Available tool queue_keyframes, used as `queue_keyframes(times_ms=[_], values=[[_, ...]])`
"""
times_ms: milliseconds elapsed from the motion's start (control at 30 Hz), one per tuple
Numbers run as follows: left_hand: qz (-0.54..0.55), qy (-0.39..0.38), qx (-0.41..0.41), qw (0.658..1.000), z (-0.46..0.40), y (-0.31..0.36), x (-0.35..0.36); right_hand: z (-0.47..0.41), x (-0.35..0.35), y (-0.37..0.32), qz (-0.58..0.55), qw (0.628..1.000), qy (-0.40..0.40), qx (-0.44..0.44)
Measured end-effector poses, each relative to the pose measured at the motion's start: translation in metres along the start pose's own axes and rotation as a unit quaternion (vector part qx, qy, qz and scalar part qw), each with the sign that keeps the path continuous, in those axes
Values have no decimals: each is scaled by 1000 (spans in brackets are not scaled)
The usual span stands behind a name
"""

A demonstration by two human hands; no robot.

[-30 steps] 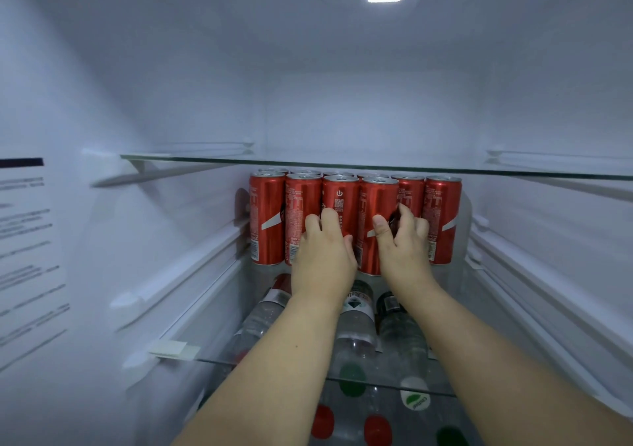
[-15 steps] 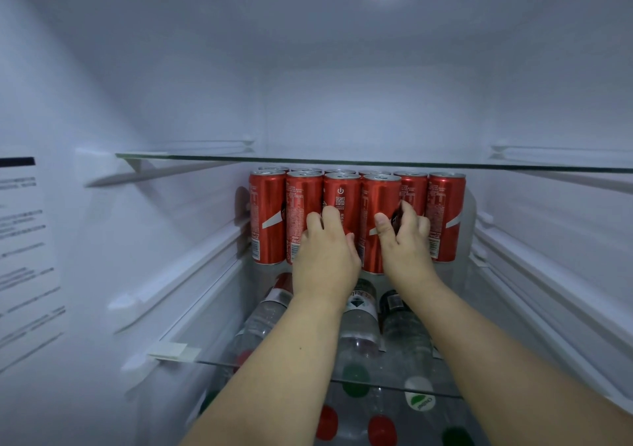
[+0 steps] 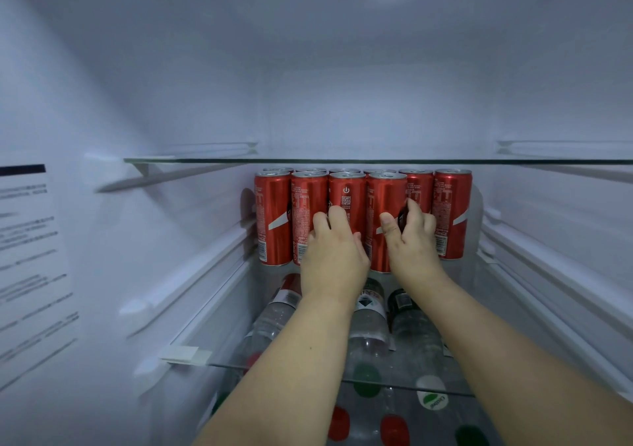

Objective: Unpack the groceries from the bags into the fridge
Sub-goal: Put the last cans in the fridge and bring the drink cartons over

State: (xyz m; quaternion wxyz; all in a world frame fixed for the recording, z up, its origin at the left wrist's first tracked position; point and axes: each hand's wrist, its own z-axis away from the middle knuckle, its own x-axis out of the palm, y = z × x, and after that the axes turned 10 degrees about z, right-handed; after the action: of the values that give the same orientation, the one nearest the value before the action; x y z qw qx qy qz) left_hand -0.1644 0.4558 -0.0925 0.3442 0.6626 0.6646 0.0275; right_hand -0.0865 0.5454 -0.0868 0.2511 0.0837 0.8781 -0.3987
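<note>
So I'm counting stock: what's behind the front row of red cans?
A second row of red cans: only their tops show behind the front row. Their bodies, and anything deeper, are hidden.

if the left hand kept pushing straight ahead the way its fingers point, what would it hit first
The left hand already has its fingers against the third red can in the front row, so that can comes first. Behind it another row of cans stands, then probably the fridge's back wall, though depth is hard to judge.

Both forearms are bare to the frame's edge, and the hands (image 3: 370, 250) wear no gloves or rings.
</note>
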Motion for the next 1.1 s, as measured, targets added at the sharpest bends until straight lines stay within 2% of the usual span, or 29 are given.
queue_keyframes(times_ms=[200, 333, 567, 700, 867, 1000, 1100], values=[[0, -15, -8, 1000, 0, 3, -4, 4, -2, -4, -1, 1000, 12, 9], [11, -52, -16, 998, 1, 5, -13, 16, -11, -11, -16, 997, 15, 72], [9, -92, 33, 995, 10, 14, -55, 55, -56, -33, 118, 991, -56, 29], [-2, -118, 55, 991, 27, 23, -96, 91, -87, -55, 251, 961, -95, -62], [-54, -171, 90, 980, 61, 24, -153, 146, -106, -81, 387, 896, -196, -93], [-111, -219, 55, 968, 85, 8, -186, 184, -106, -83, 410, 867, -276, -62], [-130, -231, 49, 963, 88, -5, -200, 198, -105, -91, 421, 857, -296, -33]])
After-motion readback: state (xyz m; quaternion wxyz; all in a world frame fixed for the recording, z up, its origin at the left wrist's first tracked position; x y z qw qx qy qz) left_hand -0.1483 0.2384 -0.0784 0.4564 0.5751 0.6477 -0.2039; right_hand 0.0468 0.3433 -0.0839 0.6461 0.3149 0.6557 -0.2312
